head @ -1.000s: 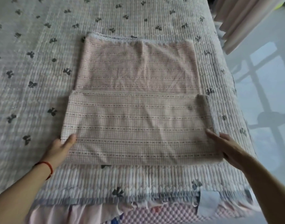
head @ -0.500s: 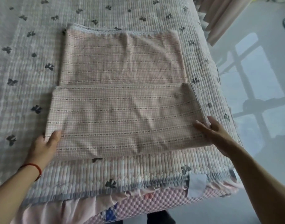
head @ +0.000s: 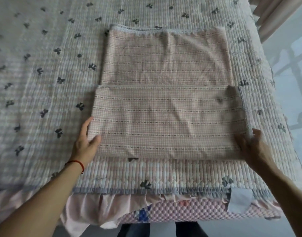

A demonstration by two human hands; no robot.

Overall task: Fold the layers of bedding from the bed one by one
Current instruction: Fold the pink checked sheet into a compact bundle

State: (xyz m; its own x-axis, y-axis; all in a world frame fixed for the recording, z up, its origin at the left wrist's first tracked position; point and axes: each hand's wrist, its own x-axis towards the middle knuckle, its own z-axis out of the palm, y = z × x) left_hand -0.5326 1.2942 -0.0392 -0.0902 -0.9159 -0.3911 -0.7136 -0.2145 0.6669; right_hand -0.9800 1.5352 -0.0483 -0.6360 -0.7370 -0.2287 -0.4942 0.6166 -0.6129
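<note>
We see the bed (head: pixel 44 82) carrying the folded pink sheet (head: pixel 165 120) near its foot edge. Our left hand (head: pixel 84 144) pinches its left edge; our right hand (head: pixel 253 147) grasps its right corner.

Curtain (head: pixel 273 16) top rt (pleated), glossy floor (head: pixel 294 79).

Pink checked sheet (head: pixel 165 103) lies flat on the quilted bed cover (head: pixel 44 86), its near half folded over

My right hand (head: pixel 254 147) is smeared by blur — its fingers perhaps tucked under the folded pink checked cloth (head: pixel 165 122) — my forearms leave the frame.
</note>
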